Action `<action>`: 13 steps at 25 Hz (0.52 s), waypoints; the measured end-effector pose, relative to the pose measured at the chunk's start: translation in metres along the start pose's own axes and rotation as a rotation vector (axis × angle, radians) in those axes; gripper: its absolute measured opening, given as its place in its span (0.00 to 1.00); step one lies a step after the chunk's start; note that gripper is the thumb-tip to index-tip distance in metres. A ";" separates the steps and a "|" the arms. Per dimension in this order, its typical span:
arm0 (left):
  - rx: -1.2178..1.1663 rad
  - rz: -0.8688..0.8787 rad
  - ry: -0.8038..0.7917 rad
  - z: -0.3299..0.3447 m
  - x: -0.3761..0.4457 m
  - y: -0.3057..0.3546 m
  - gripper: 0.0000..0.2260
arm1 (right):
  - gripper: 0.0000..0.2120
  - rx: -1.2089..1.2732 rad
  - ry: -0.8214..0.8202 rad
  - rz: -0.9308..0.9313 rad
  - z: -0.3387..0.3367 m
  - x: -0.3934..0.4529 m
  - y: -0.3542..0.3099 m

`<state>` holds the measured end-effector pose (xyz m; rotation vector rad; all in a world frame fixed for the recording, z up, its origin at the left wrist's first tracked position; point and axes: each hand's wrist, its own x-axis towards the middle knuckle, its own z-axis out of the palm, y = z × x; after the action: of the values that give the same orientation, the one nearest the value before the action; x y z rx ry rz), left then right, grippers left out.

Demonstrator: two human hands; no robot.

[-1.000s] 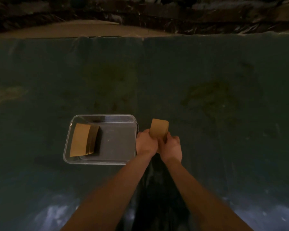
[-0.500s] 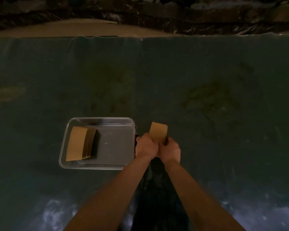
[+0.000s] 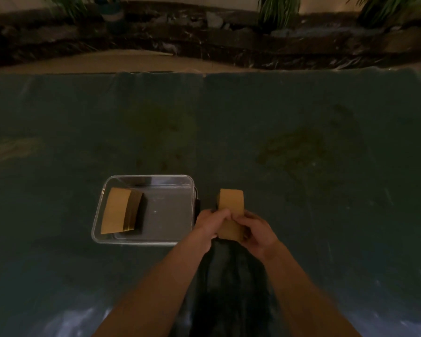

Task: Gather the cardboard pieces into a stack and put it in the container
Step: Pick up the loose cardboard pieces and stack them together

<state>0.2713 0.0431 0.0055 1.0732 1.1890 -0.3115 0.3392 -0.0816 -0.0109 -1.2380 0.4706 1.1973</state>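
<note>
A stack of brown cardboard pieces (image 3: 232, 203) is held upright just right of a clear plastic container (image 3: 192, 190). My left hand (image 3: 210, 223) grips its left edge and my right hand (image 3: 255, 231) grips its right edge and lower part. Inside the container, against its left side, lies another stack of cardboard pieces (image 3: 122, 210), slightly fanned. The container rests on a dark green cloth. The lower end of the held stack is hidden by my fingers.
The dark green cloth (image 3: 301, 142) covers the whole work surface. A tan strip (image 3: 107, 63) and a dark stone border with plants (image 3: 277, 10) lie beyond its far edge. A dark garment (image 3: 229, 288) shows between my forearms.
The held stack has tilted more upright and my right hand has slid down and apart from the left, showing more of the cardboard. The container and its stack stay put.
</note>
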 end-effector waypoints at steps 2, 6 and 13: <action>-0.022 0.051 -0.035 -0.003 -0.015 -0.007 0.21 | 0.22 -0.003 -0.043 -0.052 -0.002 -0.012 0.002; -0.123 0.135 -0.053 -0.008 -0.051 -0.024 0.15 | 0.23 -0.080 -0.054 -0.147 0.011 -0.050 0.016; -0.299 0.231 -0.161 -0.054 -0.110 -0.056 0.14 | 0.24 -0.330 -0.149 -0.262 0.033 -0.102 0.063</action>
<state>0.1566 0.0239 0.0729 0.8938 0.9237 -0.0365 0.2357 -0.1044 0.0550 -1.4277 -0.0040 1.1585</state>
